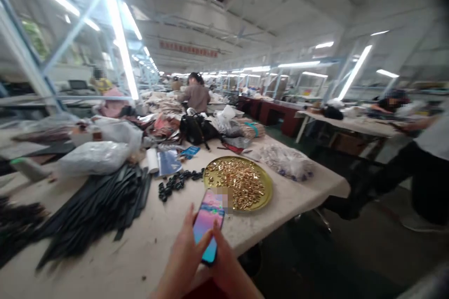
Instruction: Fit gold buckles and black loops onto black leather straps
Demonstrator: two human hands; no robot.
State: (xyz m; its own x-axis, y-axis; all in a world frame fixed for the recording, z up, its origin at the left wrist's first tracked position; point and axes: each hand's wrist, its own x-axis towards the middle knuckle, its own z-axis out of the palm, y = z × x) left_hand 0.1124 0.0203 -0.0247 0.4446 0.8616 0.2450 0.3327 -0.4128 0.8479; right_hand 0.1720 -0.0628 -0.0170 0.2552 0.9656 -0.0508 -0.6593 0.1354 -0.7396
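Observation:
Both my hands hold a phone (206,231) above the near part of the table. Its lit screen shows pink and blue. My left hand (185,247) wraps round the phone's left side, with the thumb across the lower screen. On the right side, my right hand (224,254) grips the edge, its thumb over the screen. Just beyond the phone lies a round yellow tray (268,191) full of small gold-coloured metal pieces (242,180). Small black pieces (175,182) lie in a cluster left of the tray.
Long black strips (101,205) spread over the left of the table (140,252). Behind them are plastic bags (94,156), a black bag (196,128) and a bagged bundle (286,161). One person (198,96) is further back; another (430,163) is at the right edge.

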